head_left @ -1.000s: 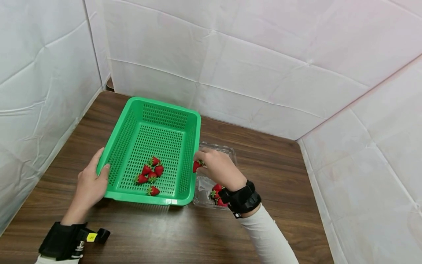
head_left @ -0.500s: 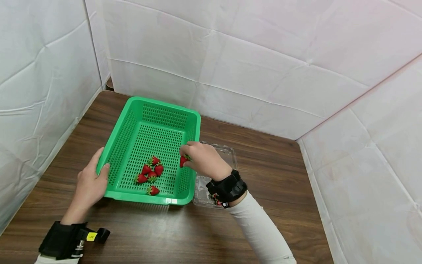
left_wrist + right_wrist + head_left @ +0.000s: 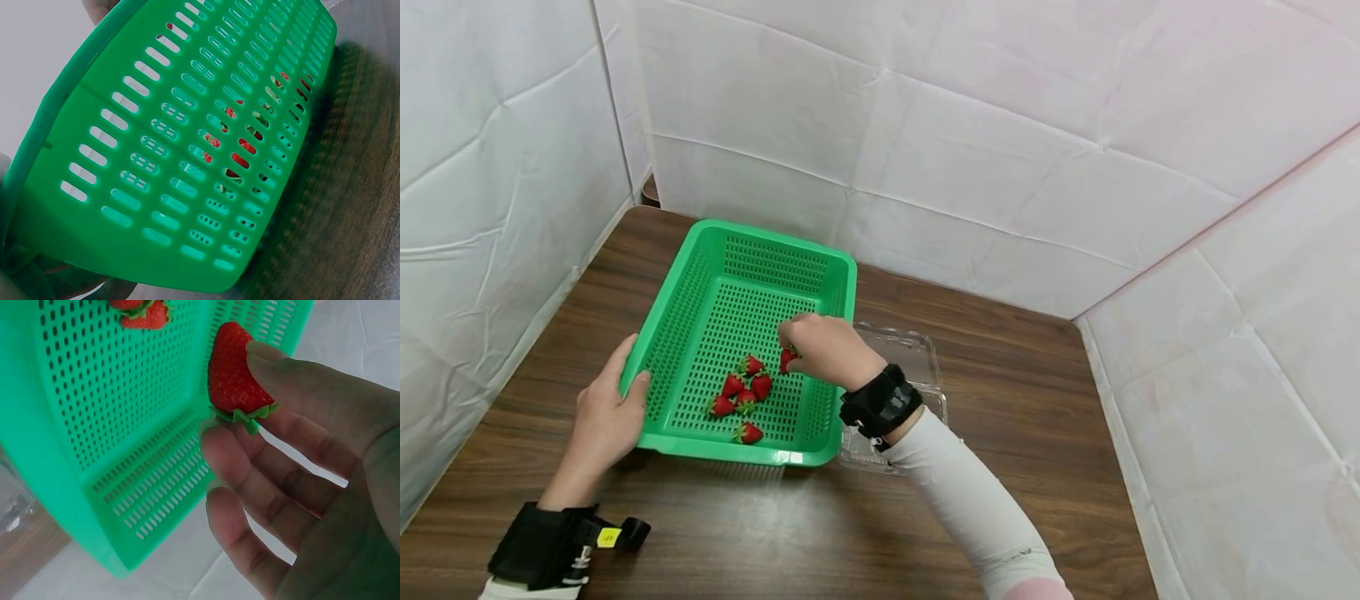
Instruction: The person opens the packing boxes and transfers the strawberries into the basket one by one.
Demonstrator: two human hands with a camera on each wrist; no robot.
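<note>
I see the basket (image 3: 752, 333) as green moulded plastic, perforated, with a slight sheen. The clamshell tray (image 3: 917, 367) is clear glossy plastic. The desk (image 3: 1000, 433) shows dark wood grain, smooth. The strawberry (image 3: 234, 378) has a glossy, pitted skin.

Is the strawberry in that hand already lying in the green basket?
Not yet. The right hand pinches the strawberry over the green basket, above the floor where six other strawberries lie.
</note>
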